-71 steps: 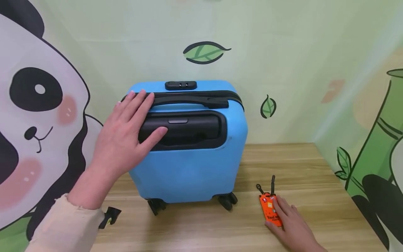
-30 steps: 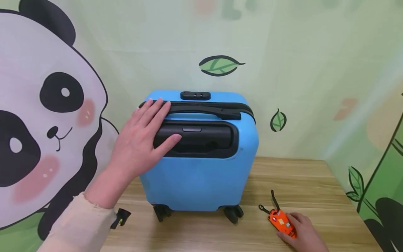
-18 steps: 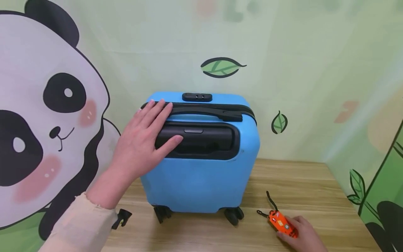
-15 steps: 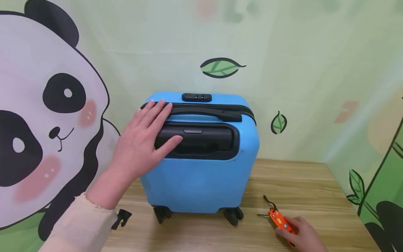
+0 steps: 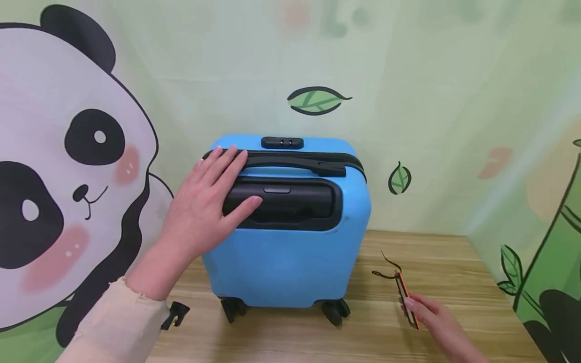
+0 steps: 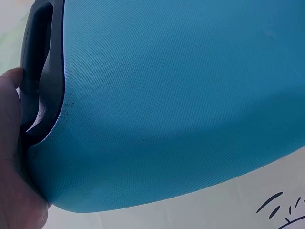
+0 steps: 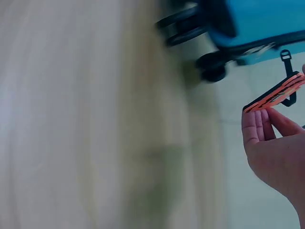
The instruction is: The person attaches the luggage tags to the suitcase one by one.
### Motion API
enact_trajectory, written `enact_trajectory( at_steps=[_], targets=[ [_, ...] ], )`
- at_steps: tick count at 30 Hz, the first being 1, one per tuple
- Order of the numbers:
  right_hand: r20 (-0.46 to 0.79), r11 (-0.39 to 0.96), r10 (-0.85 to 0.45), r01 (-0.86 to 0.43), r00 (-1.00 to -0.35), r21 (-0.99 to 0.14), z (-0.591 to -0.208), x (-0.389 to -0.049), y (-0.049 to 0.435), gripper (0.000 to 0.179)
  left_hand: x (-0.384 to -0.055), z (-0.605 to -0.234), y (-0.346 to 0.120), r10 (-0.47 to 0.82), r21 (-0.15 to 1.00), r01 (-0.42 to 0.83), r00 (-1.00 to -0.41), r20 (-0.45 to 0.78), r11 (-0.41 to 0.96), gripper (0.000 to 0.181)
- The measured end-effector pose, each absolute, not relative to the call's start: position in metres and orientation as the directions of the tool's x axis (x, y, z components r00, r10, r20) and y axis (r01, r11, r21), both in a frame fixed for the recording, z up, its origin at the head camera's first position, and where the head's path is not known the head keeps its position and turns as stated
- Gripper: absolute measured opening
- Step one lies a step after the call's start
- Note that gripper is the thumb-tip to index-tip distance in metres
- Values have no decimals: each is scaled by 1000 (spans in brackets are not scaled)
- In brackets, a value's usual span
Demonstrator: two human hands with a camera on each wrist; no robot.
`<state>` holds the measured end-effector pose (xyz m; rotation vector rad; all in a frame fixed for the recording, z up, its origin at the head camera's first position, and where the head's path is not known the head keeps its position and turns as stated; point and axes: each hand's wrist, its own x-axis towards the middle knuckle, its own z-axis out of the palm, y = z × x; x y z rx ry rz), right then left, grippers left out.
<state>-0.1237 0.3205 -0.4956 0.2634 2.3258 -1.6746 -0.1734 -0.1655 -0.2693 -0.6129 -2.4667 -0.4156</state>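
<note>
One tag (image 7: 274, 97): head, right wrist only

Your left hand (image 5: 197, 212) hides the left end of the carry handle (image 5: 299, 163) and of the black panel (image 5: 290, 202) below it; the digits on the lock (image 5: 282, 143) are too small to read. Your sleeve (image 5: 118, 327) covers part of a small black object (image 5: 177, 315), so you can't tell what it is. The orange tag (image 5: 408, 302) is edge-on to your head camera, its printed face out of sight, and your right wrist view crops its far end and blurs the wheels (image 7: 212, 67). Your left wrist view cuts the suitcase (image 6: 181, 95) at the top and right.
</note>
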Motion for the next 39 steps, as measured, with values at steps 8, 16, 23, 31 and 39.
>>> enact_trajectory(
  at_steps=[8, 16, 23, 31, 39],
  targets=[
    [6, -135, -236, 26, -972, -991, -441, -133, 312, 41, -178, -272, -168, 329, 162, 503, -743, 583, 849, 80],
    [202, -253, -353, -114, -914, -961, -384, -149, 295, 48, -185, -275, -172, 325, 162, 486, -761, 562, 859, 80],
    [251, -222, -371, -177, -894, -959, -354, -161, 282, 47, -189, -274, -172, 309, 203, 476, -785, 537, 856, 81],
    [292, -222, -377, -221, -879, -950, -324, -171, 262, 48, -194, -263, -151, 319, 277, 548, -751, 578, 789, 78],
    [305, -231, -381, -230, -873, -946, -298, -177, 236, 45, -191, -244, -111, 325, 400, 671, -689, 647, 624, 69]
  ],
)
